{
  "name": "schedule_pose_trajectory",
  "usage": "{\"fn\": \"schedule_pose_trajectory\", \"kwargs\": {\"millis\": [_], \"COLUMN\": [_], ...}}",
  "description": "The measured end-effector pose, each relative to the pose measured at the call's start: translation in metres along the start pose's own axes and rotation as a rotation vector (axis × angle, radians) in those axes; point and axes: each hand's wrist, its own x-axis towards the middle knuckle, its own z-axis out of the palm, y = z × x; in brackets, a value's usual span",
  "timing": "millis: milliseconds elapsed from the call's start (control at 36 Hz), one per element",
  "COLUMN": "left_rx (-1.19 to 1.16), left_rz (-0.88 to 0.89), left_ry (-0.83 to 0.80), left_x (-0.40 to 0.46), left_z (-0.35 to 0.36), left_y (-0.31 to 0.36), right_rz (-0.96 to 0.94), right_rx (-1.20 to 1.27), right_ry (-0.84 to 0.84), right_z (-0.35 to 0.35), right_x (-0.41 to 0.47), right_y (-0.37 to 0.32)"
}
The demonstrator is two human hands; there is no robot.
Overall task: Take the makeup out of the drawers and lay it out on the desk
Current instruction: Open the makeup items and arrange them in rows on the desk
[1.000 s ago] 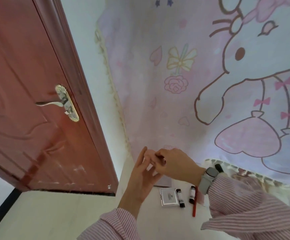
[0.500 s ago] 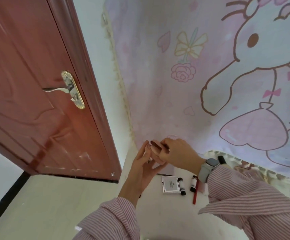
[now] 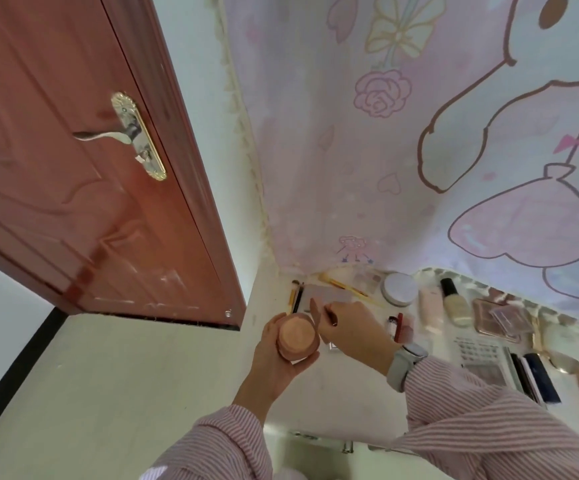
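My left hand (image 3: pixel 276 358) grips a round pink jar (image 3: pixel 296 337) from below and holds it above the left part of the white desk (image 3: pixel 333 393). My right hand (image 3: pixel 353 329), with a watch on its wrist, has curled fingers at the jar's right rim and its index finger points up. Laid out on the desk behind are a grey palette (image 3: pixel 327 295), thin brushes (image 3: pixel 296 296), a white round jar (image 3: pixel 398 288), a pink tube (image 3: pixel 431 306), a black-capped foundation bottle (image 3: pixel 454 303), a pink compact (image 3: pixel 499 320) and an eyeshadow palette (image 3: pixel 482 358).
A red-brown door (image 3: pixel 73 202) with a metal handle (image 3: pixel 108 135) stands open at the left. A pink cartoon cloth (image 3: pixel 419 133) hangs behind the desk. More dark tubes (image 3: pixel 540 379) lie at the right. A drawer front with a metal fitting (image 3: pixel 348 446) shows below the desk edge.
The view has tilted down, so the desk's makeup row shows. Both hands have lowered with the pink jar, whose round face now points up at me.
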Motion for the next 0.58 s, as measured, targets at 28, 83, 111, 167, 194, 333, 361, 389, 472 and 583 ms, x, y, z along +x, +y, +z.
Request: {"fn": "schedule_pose_trajectory", "kwargs": {"millis": [28, 83, 111, 167, 194, 333, 361, 389, 472, 583], "left_rx": [0.035, 0.147, 0.216, 0.355, 0.42, 0.78, 0.884, 0.972, 1.153, 1.306], "left_rz": [-0.011, 0.005, 0.03, 0.081, 0.104, 0.252, 0.28, 0.292, 0.279, 0.278], "left_ry": [0.035, 0.09, 0.116, 0.185, 0.229, 0.437, 0.465, 0.486, 0.515, 0.523], "left_x": [0.001, 0.001, 0.0, 0.0, 0.001, 0.008, 0.011, 0.012, 0.018, 0.027], "left_z": [-0.005, -0.016, -0.021, -0.032, -0.037, -0.059, -0.063, -0.066, -0.076, -0.085], "left_y": [-0.004, -0.009, -0.012, -0.017, -0.02, -0.027, -0.026, -0.026, -0.022, -0.017], "right_rz": [0.034, 0.083, 0.114, 0.203, 0.249, 0.373, 0.385, 0.401, 0.446, 0.479], "right_rx": [0.046, 0.129, 0.157, 0.244, 0.308, 0.495, 0.497, 0.51, 0.569, 0.627], "right_ry": [-0.01, -0.033, -0.054, -0.118, -0.143, -0.139, -0.144, -0.142, -0.124, -0.089], "right_z": [0.006, 0.019, 0.025, 0.038, 0.045, 0.08, 0.085, 0.09, 0.101, 0.11], "right_x": [-0.002, -0.006, -0.008, -0.011, -0.012, -0.015, -0.016, -0.016, -0.015, -0.013], "right_y": [0.001, 0.004, 0.005, 0.008, 0.01, 0.015, 0.014, 0.014, 0.012, 0.005]}}
